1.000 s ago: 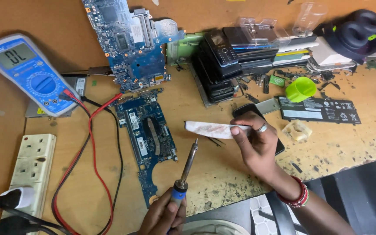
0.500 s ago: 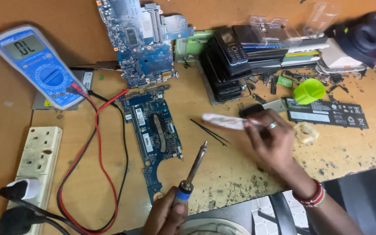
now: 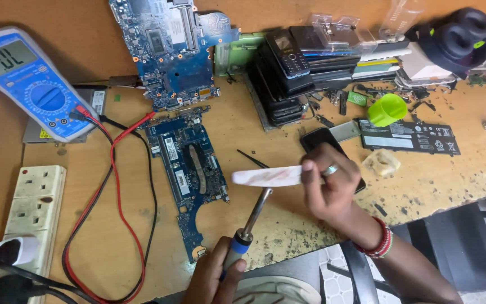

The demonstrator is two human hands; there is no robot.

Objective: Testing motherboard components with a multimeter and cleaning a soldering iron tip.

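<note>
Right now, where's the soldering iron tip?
Head view, low centre: the left hand holds the soldering iron, its tip up against the white strip in the right hand, just right of the blue circuit board.

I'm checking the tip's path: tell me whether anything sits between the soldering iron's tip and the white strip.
Nothing visible does. The soldering iron in the left hand has its tip right at the white strip held by the right hand.

The white strip (image 3: 266, 176) held in the right hand (image 3: 330, 183) is now brought lower and nearer the soldering iron (image 3: 248, 225), whose tip is raised until it is touching the strip's underside.
</note>
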